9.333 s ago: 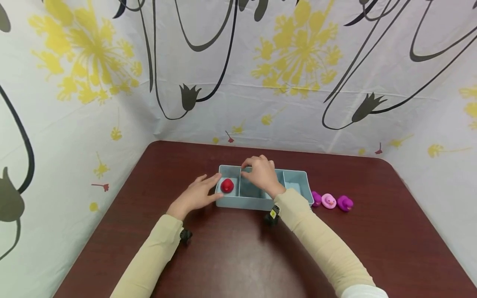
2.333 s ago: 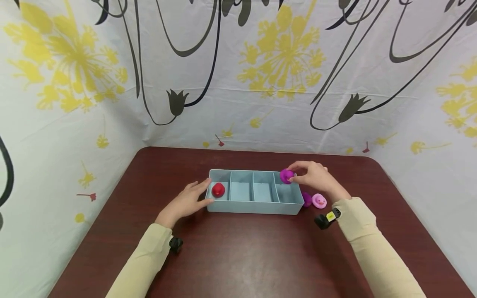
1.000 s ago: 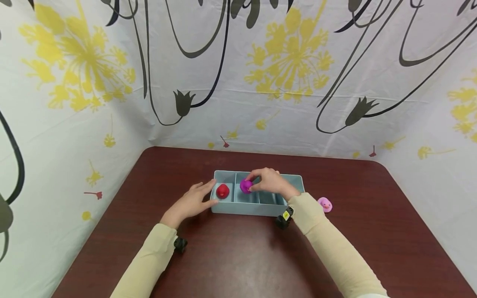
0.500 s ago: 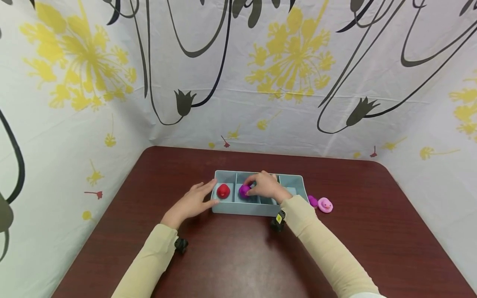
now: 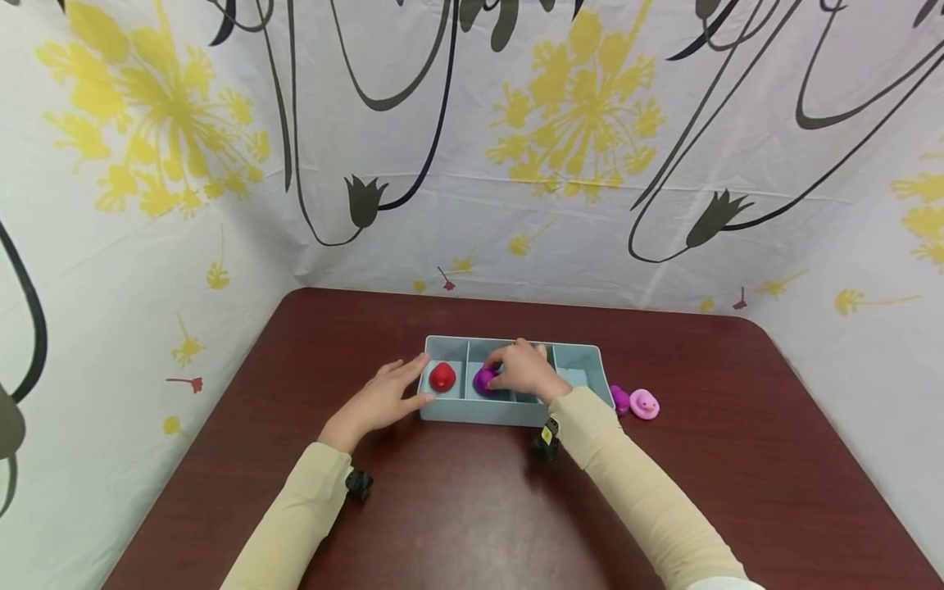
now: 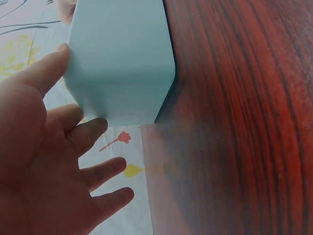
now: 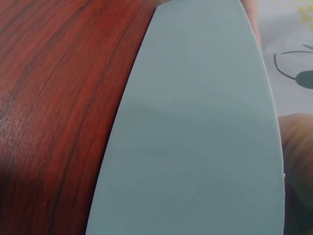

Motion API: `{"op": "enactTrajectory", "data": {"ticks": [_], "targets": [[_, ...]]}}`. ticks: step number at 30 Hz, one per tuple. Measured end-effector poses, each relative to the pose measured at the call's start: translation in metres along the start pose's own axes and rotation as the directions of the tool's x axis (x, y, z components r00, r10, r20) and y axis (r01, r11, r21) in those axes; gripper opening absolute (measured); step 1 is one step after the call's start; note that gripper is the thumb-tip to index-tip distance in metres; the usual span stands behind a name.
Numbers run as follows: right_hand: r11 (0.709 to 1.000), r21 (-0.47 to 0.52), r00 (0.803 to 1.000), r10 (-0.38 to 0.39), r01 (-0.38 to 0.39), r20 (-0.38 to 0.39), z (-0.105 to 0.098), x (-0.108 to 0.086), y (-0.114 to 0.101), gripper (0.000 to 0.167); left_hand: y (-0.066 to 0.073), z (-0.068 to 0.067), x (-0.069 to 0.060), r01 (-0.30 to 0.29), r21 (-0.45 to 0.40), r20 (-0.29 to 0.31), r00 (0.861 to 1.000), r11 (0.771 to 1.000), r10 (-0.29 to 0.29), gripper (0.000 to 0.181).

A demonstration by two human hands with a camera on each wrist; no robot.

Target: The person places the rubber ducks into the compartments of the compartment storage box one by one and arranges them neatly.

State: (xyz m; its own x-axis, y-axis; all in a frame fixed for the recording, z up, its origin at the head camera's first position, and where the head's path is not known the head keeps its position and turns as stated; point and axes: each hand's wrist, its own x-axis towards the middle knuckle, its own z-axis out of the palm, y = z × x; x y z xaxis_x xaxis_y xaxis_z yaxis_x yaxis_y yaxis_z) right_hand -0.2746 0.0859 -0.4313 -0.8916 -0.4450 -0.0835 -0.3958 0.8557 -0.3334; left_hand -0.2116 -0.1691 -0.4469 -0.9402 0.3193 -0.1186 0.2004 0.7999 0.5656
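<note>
A pale blue divided box [image 5: 479, 412] sits on the table. Inside its leftmost compartment is a red rubber duck [image 5: 442, 377]. My right hand [image 5: 525, 369] reaches into the second compartment from the left and pinches a purple rubber duck [image 5: 483, 380] low between thumb and fingers. At the box's left end, my left hand [image 5: 374, 407] rests with fairly straight, spread fingers; the left wrist view has its thumb and fingertips against the box wall [image 6: 120, 63]. In the right wrist view the box's long side [image 7: 195, 127] blocks the duck, leaving only part of the hand at the right edge.
Right of the box, a second purple duck [image 5: 619, 399] and a pink duck [image 5: 645, 404] lie side by side on the dark red-brown table [image 5: 457, 508]. A patterned white cloth [image 5: 442, 238] stands behind the table. Both wrists carry small black cameras.
My right hand carried the purple duck from the rightmost compartment's side leftward, then lowered it into the second compartment. Earlier, three ducks lay right of the box; now two do. The left hand stayed at the box's end.
</note>
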Motion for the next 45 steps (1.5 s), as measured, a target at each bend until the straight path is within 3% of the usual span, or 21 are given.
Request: {"op": "enactTrajectory", "data": {"ticks": [12, 24, 34, 45], "targets": [[0.999, 0.013, 0.999, -0.035, 0.035, -0.033, -0.006, -0.004, 0.003, 0.034, 0.000, 0.000, -0.001, -0.024, 0.001, 0.000, 1.000, 1.000, 0.024, 0.078], [0.988, 0.142, 0.992, -0.049, 0.065, -0.119, -0.022, -0.013, 0.007, 0.026, -0.002, 0.001, -0.001, -0.036, 0.005, -0.004, 0.999, 0.999, 0.036, 0.077], [0.985, 0.164, 0.987, -0.028, 0.055, -0.158, -0.040, -0.025, 0.023, 0.024, 0.001, -0.003, -0.001, -0.037, -0.002, -0.010, 0.999, 0.999, 0.037, 0.078], [0.988, 0.156, 0.980, 0.018, 0.013, -0.198, -0.052, -0.049, 0.054, 0.023, 0.002, -0.001, -0.002, -0.040, -0.002, -0.002, 0.999, 0.999, 0.040, 0.079]]}}
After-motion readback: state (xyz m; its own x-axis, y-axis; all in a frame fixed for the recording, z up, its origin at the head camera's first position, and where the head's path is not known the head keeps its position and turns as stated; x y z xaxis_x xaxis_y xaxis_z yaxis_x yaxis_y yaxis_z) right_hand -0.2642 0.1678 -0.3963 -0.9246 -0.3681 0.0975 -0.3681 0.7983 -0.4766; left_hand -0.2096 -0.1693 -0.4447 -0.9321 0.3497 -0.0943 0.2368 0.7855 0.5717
